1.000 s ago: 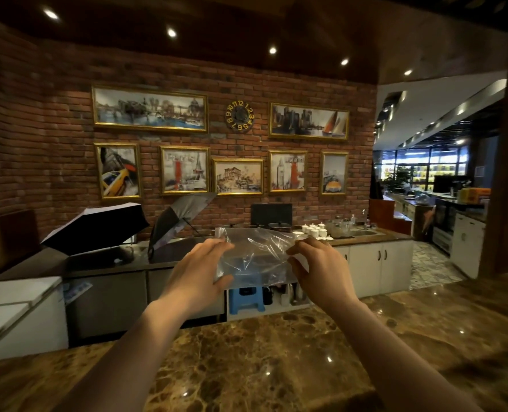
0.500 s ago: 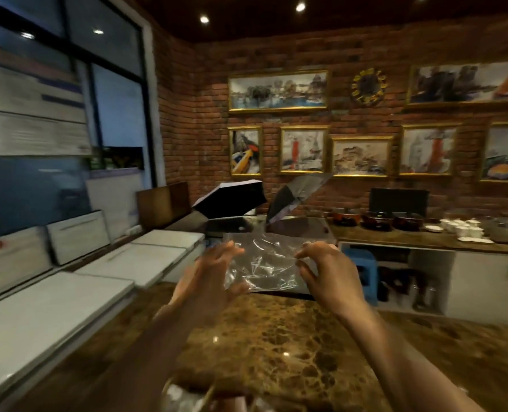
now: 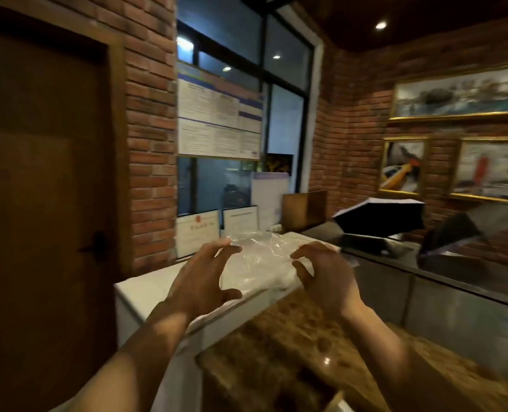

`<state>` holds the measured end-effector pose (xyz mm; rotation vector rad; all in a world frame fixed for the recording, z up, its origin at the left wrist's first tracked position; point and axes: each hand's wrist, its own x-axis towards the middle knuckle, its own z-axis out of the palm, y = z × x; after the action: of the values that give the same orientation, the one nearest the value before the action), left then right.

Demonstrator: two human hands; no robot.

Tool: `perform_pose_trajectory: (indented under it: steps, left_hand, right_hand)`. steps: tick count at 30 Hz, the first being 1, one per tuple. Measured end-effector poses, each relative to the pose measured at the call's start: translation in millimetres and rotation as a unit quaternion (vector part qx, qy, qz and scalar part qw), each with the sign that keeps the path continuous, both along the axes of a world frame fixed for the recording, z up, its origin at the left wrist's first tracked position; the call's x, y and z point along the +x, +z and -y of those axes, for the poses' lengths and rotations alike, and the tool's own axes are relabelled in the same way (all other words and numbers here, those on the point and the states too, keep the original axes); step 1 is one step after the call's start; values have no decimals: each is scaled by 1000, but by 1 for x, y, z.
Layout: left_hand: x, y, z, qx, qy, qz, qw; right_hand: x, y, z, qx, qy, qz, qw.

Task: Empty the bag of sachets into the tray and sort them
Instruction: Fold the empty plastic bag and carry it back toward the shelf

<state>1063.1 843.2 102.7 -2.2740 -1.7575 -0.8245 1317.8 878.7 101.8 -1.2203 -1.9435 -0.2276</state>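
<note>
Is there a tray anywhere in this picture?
No. Only the clear bag between the left hand and the right hand, over a marble counter, shows; no tray appears.

Bare forearms, no sleeves; hands (image 3: pixel 264 278) ungloved, no jewellery visible.

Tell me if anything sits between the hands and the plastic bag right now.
Nothing visible does. The clear plastic bag hangs directly between the left hand and the right hand, fingers curled at its edges. The blur hides whether each hand actually pinches it. No tray is in view, so that path cannot be judged.
</note>
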Motion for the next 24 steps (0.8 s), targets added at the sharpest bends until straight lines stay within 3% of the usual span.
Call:
perform_pose_trajectory:
  steps: [11, 24]
  left_hand:
    - [-259, -6, 114, 44, 215, 10, 976]
    - [-397, -11, 275, 58, 429, -18, 901]
  right_hand:
    - [-301, 10, 14, 1, 206, 15, 978]
    - [-520, -6, 96, 28, 437, -13, 899]
